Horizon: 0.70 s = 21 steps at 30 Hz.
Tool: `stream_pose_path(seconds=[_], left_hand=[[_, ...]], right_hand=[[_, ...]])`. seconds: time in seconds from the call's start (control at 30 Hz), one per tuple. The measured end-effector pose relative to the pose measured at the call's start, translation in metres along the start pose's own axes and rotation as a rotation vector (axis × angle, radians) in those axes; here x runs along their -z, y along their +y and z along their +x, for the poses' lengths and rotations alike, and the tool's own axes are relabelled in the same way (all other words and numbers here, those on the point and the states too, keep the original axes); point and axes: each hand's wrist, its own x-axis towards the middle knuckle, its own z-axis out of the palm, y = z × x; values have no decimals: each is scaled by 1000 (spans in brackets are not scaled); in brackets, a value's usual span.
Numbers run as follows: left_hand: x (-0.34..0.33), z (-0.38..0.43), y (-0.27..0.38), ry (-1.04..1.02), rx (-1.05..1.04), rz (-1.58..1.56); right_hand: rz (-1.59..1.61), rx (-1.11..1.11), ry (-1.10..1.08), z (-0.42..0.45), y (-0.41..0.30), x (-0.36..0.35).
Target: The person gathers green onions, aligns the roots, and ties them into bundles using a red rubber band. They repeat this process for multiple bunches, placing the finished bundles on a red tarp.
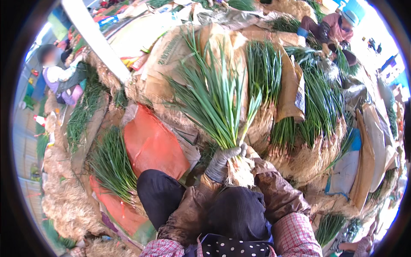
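My left hand (pixel 221 163), in a grey glove, is closed around the lower stems of a bunch of green onions (pixel 212 112). Their leaves fan upward and away from me, and pale stringy roots (pixel 240 172) hang below the grip, above my knee. Right beside it, my gloved right hand (pixel 249 152) has its fingertips closed at the base of a smaller green onion shoot (pixel 252 112) that leans to the right. The bunch and sleeve hide part of the right hand. Brown sleeve covers are over both forearms.
An orange sack (pixel 154 144) lies left of the bunch, near a pile of green onions (pixel 112 163). Rooted green onions (pixel 321 106) and brown sacking (pixel 290 90) lie right. A white pole (pixel 96 38) stands front left. Two people (pixel 62 75), (pixel 334 29) sit farther off.
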Motion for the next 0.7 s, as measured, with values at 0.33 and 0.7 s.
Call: stream_pose_path(seconds=[0.33, 0.7], left_hand=[[22, 19, -12, 129, 27, 81], [40, 23, -3, 283, -43, 476]], right_hand=[[-114, 54, 689, 127, -62, 103], [57, 121, 326, 75, -45, 66]])
